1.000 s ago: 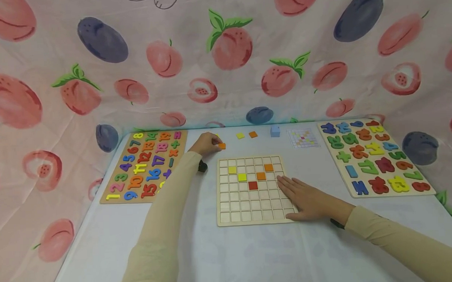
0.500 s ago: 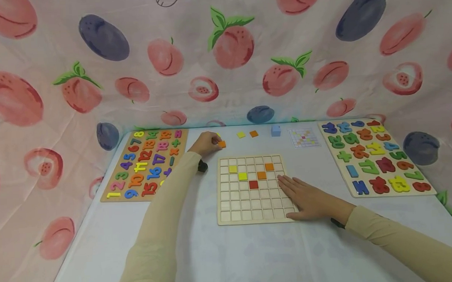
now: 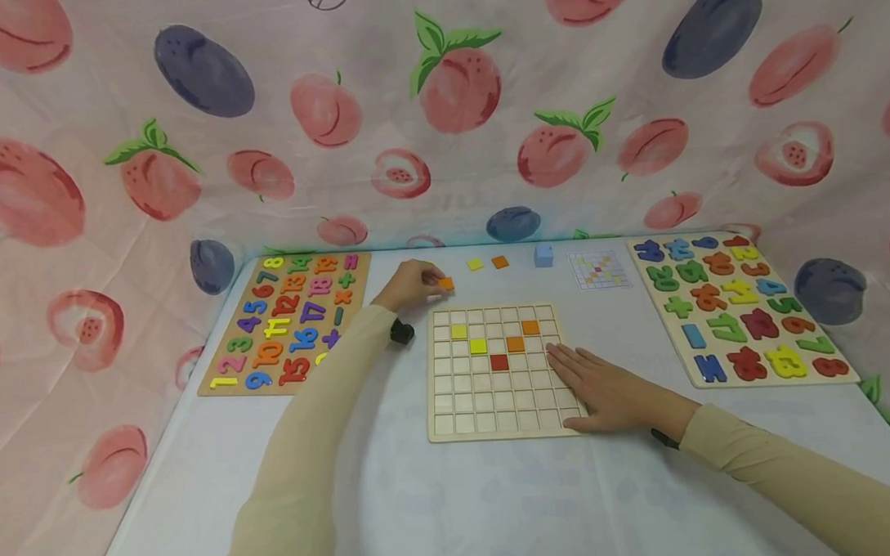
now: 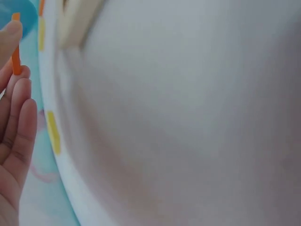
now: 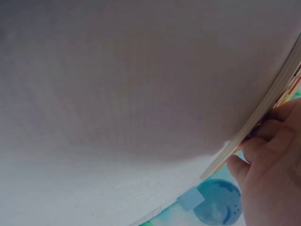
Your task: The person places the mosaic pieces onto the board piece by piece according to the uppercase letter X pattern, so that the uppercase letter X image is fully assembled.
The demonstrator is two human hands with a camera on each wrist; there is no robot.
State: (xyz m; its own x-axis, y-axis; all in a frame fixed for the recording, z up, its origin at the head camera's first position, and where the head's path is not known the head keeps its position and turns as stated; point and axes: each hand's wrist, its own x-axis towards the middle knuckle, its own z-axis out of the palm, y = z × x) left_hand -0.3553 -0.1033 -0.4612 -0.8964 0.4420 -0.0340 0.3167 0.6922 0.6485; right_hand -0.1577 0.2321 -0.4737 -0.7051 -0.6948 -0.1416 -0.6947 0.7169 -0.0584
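Note:
My left hand (image 3: 413,286) pinches an orange square tile (image 4: 16,47) between thumb and fingers, behind the back left corner of a wooden grid board (image 3: 464,405). On the board sit two yellow tiles, two orange tiles and, where their slanting lines meet, a red tile (image 3: 499,363). My right hand (image 3: 603,387) lies with straight fingers on the board's right edge, thumb near the front corner. Past the board, a yellow tile (image 3: 475,264) and an orange tile (image 3: 499,262) lie on the table. Another yellow tile (image 4: 53,133) shows in the left wrist view.
Number puzzle boards stand at both sides: one (image 3: 221,388) on the left, one (image 3: 675,319) on the right. At the back are a light blue cube (image 3: 543,256) and a pattern card (image 3: 599,271) printed with a coloured grid. A fruit-print cloth (image 3: 456,163) hangs behind the table.
My left hand has lifted the orange tile and moved slightly right with it, towards the board. The right hand has stayed on the board's edge.

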